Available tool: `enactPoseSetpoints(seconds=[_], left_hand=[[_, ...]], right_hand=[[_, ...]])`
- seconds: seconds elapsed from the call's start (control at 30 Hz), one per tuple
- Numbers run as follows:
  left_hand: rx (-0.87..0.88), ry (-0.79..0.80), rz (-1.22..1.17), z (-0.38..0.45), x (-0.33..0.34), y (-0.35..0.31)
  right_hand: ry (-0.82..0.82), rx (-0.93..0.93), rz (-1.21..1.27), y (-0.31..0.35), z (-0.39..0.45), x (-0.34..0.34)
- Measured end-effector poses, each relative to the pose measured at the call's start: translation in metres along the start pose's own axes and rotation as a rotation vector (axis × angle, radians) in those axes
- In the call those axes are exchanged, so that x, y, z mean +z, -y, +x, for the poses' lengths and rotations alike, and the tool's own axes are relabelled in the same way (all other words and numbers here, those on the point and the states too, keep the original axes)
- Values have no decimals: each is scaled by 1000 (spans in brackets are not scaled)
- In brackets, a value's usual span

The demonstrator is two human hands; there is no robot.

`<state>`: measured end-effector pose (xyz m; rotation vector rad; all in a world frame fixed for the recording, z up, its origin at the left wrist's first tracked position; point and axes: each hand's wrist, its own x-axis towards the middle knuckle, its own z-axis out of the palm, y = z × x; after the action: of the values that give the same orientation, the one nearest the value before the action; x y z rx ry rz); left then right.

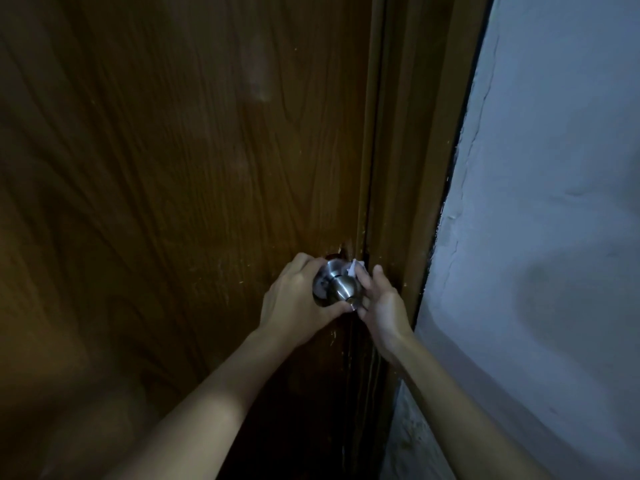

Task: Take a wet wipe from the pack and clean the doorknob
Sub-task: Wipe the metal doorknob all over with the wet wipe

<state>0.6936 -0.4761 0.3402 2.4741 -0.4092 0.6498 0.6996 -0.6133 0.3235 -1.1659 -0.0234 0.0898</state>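
Note:
A round brushed-metal doorknob sticks out of a brown wooden door near its right edge. My left hand cups the knob from the left, fingers curled over its top and thumb under its front. My right hand is at the knob's right side, pressing a small white wet wipe against it; most of the wipe is hidden behind my fingers. The wipe pack is not in view.
The wooden door frame runs just right of the knob. Beyond it is a rough pale painted wall. The scene is dim.

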Motion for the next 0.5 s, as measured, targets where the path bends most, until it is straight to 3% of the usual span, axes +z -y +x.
enactPoseSetpoints(seconds=[0.17, 0.33, 0.5], left_hand=[[6, -10, -3, 0, 1, 0], [-22, 4, -19, 0, 1, 0], [-15, 32, -21, -3, 1, 1]], right_hand=[[-108, 198, 381, -4, 7, -7], [-114, 329, 693, -10, -1, -5], [-189, 370, 721, -7, 0, 3]])
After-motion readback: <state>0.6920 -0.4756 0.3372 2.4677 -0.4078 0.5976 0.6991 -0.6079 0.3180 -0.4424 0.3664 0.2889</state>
